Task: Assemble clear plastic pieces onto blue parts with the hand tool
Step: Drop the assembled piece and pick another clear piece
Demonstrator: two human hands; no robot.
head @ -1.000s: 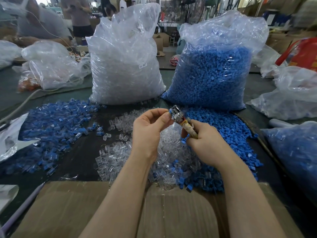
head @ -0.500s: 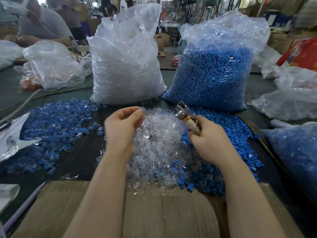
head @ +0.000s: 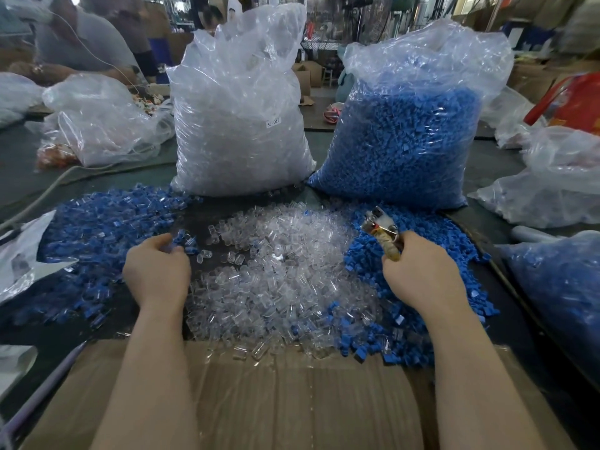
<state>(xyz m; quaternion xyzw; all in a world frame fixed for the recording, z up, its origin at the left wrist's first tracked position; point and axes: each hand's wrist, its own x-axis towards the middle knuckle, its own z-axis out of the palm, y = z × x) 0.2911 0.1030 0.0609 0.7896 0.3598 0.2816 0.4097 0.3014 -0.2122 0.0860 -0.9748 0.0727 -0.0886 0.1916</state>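
Note:
A heap of clear plastic pieces (head: pixel 285 274) lies in the middle of the table. Loose blue parts (head: pixel 422 241) are spread to its right, and a pile of assembled blue-and-clear pieces (head: pixel 107 232) lies to its left. My right hand (head: pixel 422 274) grips the hand tool (head: pixel 381 232) by its wrapped handle, with the metal head pointing up and left over the blue parts. My left hand (head: pixel 156 264) is palm down at the right edge of the assembled pile. Its fingers curl downward, and whether they hold a piece is hidden.
Behind the heaps stand a tall bag of clear pieces (head: pixel 237 118) and a bag of blue parts (head: pixel 409 125). More plastic bags lie at the left (head: pixel 100 125) and right (head: pixel 558 287). A flat cardboard sheet (head: pixel 259 394) covers the near edge. People sit at the far left.
My left hand has left the tool head and swung left and down to the assembled pile. My right hand has lowered slightly to the right with the tool.

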